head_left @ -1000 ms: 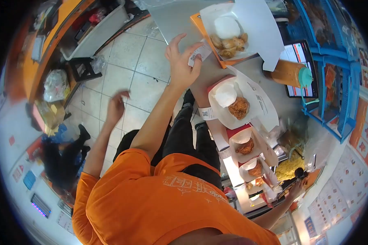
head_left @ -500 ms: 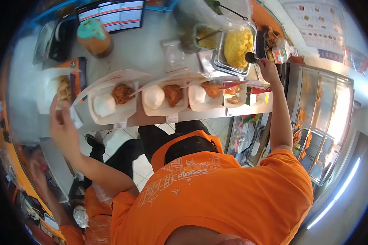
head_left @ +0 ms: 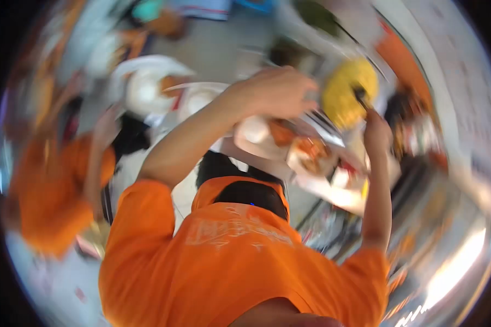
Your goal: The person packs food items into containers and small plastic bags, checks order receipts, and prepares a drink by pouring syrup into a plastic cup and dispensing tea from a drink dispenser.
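Observation:
My right hand (head_left: pixel 377 131) is closed around the handle of a dark spoon (head_left: pixel 360 95). The spoon's bowl rests against a yellow, mashed-looking food (head_left: pixel 343 82) in a clear tray. My left hand (head_left: pixel 289 92) reaches across the counter to the near-left side of that tray, its thumb and fingers apart and blurred. Nothing shows between them, and I cannot tell whether they touch the tray. Below my left hand is an open paper box with a white rice mound (head_left: pixel 253 129) and a brown fried piece (head_left: pixel 281 133). Beside it, another box holds orange-red food (head_left: pixel 311 150).
More open boxes line the counter to the left, one with a white mound (head_left: pixel 146 90). A bowl of green leaves (head_left: pixel 316 16) stands at the back. At left, a co-worker in an orange shirt (head_left: pixel 65 191) stands near the counter. A metal-framed display cabinet (head_left: pixel 447 229) is at right.
My left hand has left the far-left box and swung right to the yellow food's tray. The spoon in my right hand is still at the yellow food. The view has turned and blurred.

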Demonstrator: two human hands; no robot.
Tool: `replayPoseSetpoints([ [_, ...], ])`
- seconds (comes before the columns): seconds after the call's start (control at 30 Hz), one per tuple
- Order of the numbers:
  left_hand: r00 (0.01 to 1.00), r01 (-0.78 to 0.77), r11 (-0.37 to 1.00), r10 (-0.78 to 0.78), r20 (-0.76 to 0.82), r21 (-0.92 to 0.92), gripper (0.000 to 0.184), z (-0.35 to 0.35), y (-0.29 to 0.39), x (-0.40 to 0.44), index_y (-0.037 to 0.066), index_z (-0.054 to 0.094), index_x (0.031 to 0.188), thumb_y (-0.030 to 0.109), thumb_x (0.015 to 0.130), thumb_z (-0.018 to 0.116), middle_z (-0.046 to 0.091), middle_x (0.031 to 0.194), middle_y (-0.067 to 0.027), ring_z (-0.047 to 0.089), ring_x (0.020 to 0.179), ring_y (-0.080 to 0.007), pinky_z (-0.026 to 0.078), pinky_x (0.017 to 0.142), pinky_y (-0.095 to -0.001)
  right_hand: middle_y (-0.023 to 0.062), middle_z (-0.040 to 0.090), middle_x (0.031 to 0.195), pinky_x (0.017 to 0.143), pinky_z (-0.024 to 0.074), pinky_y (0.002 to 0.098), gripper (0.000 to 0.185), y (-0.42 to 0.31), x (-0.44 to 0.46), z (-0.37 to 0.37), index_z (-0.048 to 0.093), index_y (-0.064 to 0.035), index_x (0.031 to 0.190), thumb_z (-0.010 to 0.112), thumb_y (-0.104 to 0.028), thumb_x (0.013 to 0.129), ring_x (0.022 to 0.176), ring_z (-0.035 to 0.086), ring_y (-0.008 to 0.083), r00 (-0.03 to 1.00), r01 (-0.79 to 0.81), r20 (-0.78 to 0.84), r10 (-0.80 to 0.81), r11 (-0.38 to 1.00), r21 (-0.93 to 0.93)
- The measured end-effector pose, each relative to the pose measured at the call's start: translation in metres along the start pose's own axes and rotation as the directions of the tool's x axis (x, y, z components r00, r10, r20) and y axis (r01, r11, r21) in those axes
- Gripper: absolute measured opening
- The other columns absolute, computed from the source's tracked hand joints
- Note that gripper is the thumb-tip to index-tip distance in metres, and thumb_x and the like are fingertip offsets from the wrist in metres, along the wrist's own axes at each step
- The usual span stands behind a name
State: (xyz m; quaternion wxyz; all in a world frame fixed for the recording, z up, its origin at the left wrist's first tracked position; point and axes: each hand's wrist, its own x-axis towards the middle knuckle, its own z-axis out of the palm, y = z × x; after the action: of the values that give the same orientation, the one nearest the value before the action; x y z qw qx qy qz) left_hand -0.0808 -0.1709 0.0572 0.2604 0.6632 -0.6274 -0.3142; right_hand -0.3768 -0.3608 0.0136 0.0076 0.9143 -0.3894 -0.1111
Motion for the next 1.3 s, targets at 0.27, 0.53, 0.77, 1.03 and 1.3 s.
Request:
replayPoseSetpoints([
  [0.27, 0.187, 0.900, 0.307, -0.914, -0.361, -0.310, 0.023, -0.116, -0.216, -0.267, -0.003, 0.067, 0.076, 0.014, 0.082, 0.052, 0.066, 0.071, -0.0127, 0.065, 0.061, -0.0225, 0.050, 0.054, -0.0360, 0.0225, 0.069, 0.101, 0.080, 0.0505, 0.0424, 0.035, 0.047, -0.032, -0.009, 0.066, 0.0013, 0.114, 0.050, -0.027, 0.101, 0.091, 0.066, 0.0380, 0.980, -0.049, -0.151, 0.128, 0.895, 0.443],
  [0.53, 0.212, 0.972, 0.236, -0.856, -0.471, 0.009, 0.046, -0.136, -0.349, -0.301, 0.010, 0.052, 0.131, 0.028, 0.088, 0.057, 0.069, 0.109, -0.0179, 0.068, 0.096, -0.0311, 0.055, 0.077, -0.0443, 0.0241, 0.069, 0.103, 0.080, 0.0491, 0.0410, 0.038, 0.038, -0.012, -0.018, 0.064, 0.0065, 0.114, 0.049, -0.026, 0.101, 0.092, 0.066, 0.0355, 0.990, 0.035, -0.138, 0.028, 0.900, 0.435],
  [0.77, 0.123, 0.975, 0.198, -0.856, -0.502, -0.099, 0.054, -0.142, -0.375, -0.301, 0.022, 0.044, 0.141, 0.029, 0.088, 0.055, 0.061, 0.130, -0.0160, 0.060, 0.117, -0.0351, 0.048, 0.096, -0.0488, 0.0272, 0.067, 0.107, 0.086, 0.0470, 0.0435, 0.044, 0.030, -0.013, -0.035, 0.063, 0.0078, 0.117, 0.048, -0.030, 0.100, 0.097, 0.063, 0.0387, 0.982, -0.073, -0.125, 0.140, 0.898, 0.433],
  [1.03, 0.182, 0.965, 0.255, -0.832, -0.523, -0.068, 0.060, -0.126, -0.388, -0.314, 0.024, 0.043, 0.142, 0.023, 0.084, 0.059, 0.051, 0.139, -0.0178, 0.055, 0.124, -0.0327, 0.046, 0.099, -0.0467, 0.0254, 0.068, 0.103, 0.083, 0.0482, 0.0430, 0.042, 0.034, -0.012, -0.024, 0.065, 0.0074, 0.113, 0.050, -0.030, 0.101, 0.091, 0.064, 0.0371, 0.978, -0.048, -0.170, 0.122, 0.920, 0.388],
  [1.3, 0.110, 0.966, 0.226, -0.796, -0.595, -0.125, 0.064, -0.123, -0.384, -0.309, 0.025, 0.039, 0.145, 0.025, 0.084, 0.058, 0.047, 0.141, -0.0212, 0.052, 0.125, -0.0385, 0.045, 0.102, -0.0470, 0.0261, 0.068, 0.103, 0.082, 0.0488, 0.0413, 0.042, 0.040, -0.007, -0.015, 0.063, 0.0100, 0.114, 0.050, -0.028, 0.101, 0.092, 0.064, 0.0355, 0.984, -0.056, -0.122, 0.129, 0.879, 0.474],
])
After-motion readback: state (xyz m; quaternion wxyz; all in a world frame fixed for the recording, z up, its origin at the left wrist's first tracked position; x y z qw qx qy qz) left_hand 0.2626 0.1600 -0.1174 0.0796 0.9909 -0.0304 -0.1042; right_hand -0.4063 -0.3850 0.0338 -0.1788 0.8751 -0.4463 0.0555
